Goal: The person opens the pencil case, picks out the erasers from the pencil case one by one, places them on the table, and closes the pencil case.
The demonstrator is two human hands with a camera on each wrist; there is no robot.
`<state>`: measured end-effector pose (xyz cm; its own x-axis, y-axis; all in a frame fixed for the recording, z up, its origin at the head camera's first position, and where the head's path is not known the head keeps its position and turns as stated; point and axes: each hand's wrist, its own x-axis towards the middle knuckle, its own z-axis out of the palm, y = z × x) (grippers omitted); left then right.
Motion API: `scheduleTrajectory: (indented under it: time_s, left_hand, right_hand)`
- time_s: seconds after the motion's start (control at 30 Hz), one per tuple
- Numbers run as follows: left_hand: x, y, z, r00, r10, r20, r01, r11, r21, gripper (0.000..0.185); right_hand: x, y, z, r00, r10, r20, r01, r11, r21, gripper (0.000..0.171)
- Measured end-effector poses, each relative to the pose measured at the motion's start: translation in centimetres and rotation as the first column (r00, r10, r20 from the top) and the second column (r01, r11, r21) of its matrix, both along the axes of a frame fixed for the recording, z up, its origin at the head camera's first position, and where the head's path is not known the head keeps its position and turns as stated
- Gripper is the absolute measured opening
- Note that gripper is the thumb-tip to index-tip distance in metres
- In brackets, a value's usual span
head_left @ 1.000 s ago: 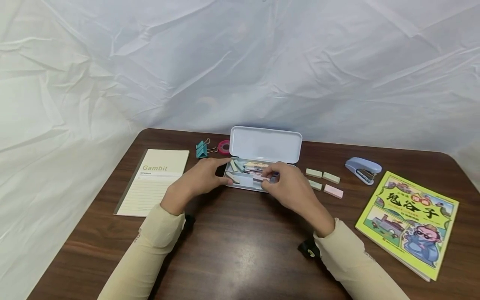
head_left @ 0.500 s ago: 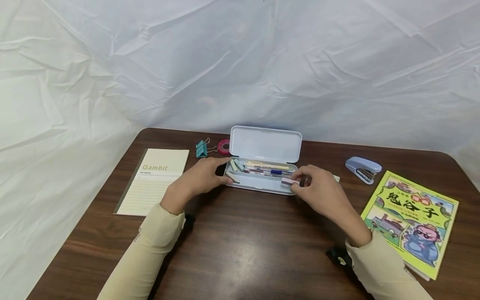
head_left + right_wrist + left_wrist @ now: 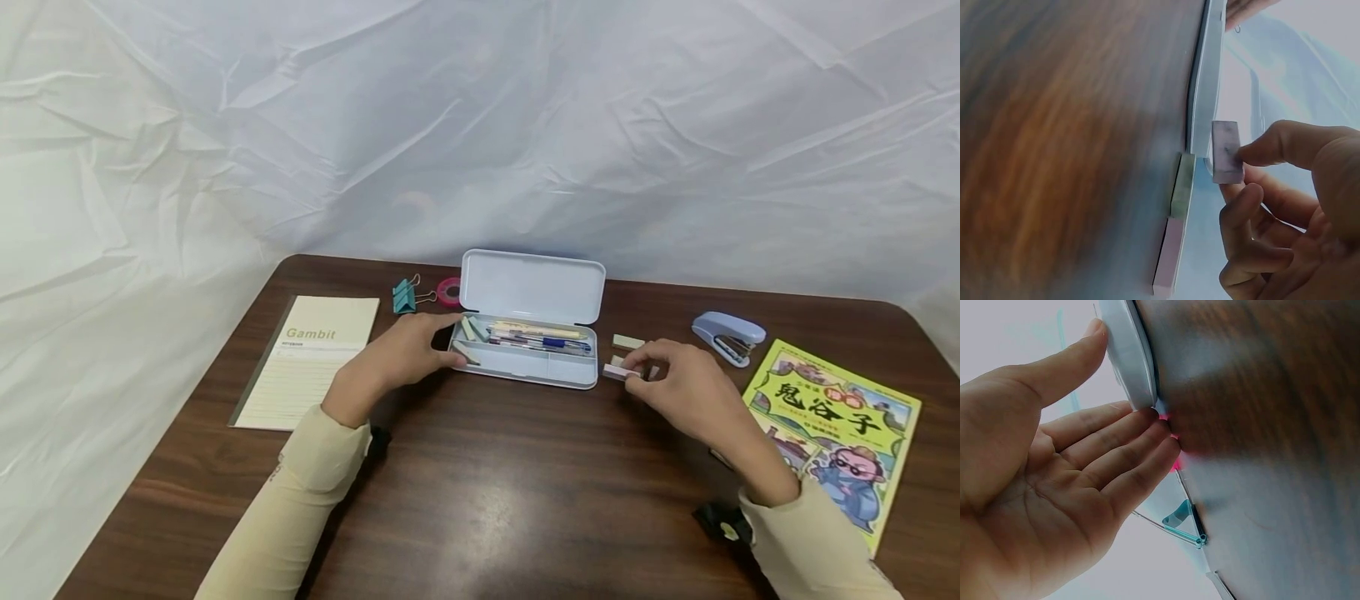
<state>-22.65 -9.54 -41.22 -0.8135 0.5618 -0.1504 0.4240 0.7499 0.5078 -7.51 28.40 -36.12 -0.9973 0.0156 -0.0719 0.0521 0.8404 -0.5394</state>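
Observation:
A pale blue pencil case (image 3: 510, 363) lies with its lid raised, holding pens (image 3: 543, 342) and several pale green erasers (image 3: 469, 328) at the left end. My left hand (image 3: 401, 354) rests at that end, thumb at the front and fingers behind; in the left wrist view its fingers (image 3: 1119, 453) are straight against the case. My right hand (image 3: 690, 387) pinches a lilac-pink eraser (image 3: 619, 372) between thumb and fingers, just off the case's right end. The right wrist view shows this eraser above table level. A green eraser (image 3: 1183, 185) and a pink eraser (image 3: 1168, 256) lie below it.
Beyond the right hand are a blue stapler (image 3: 727, 337) and a yellow comic book (image 3: 840, 417). At the left lie a notebook (image 3: 307, 358), a teal binder clip (image 3: 403, 296) and a red tape roll (image 3: 447, 291). A pale eraser (image 3: 627, 342) sits right of the case.
My right hand has carried the pinched eraser rightward, from over the front compartment to outside the case's right end. The left hand stays in place.

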Motion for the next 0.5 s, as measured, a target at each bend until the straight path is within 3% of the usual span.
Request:
scheduleTrajectory:
  time_s: [0.03, 0.1, 0.13, 0.2, 0.5]
  left_hand:
    - [-0.5, -0.2, -0.9, 1.000, 0.003, -0.008, -0.003, 1.000, 0.001, 0.084]
    - [-0.6, -0.1, -1.1, 1.000, 0.016, 0.000, -0.016, 1.000, -0.008, 0.085]
    - [-1.3, -0.4, -2.1, 1.000, 0.016, -0.012, -0.016, 1.000, -0.012, 0.085]
    - [-1.6, -0.4, -2.6, 1.000, 0.014, -0.019, -0.014, 1.000, -0.013, 0.086]
    - [-1.6, -0.5, -2.7, 1.000, 0.017, -0.025, -0.017, 1.000, -0.013, 0.085]
  right_hand:
    - [0.0, 0.1, 0.0, 1.000, 0.005, 0.006, -0.005, 1.000, 0.008, 0.023]
    - [0.0, 0.1, 0.0, 1.000, 0.016, 0.016, -0.017, 1.000, 0.027, 0.022]
    - [-0.1, 0.2, 0.0, 1.000, 0.023, 0.020, -0.023, 0.999, 0.037, 0.021]
    - [-0.1, 0.3, -0.1, 0.999, 0.035, 0.023, -0.036, 0.998, 0.055, 0.020]
    - [-0.1, 0.6, -0.3, 0.998, 0.054, 0.026, -0.056, 0.995, 0.081, 0.014]
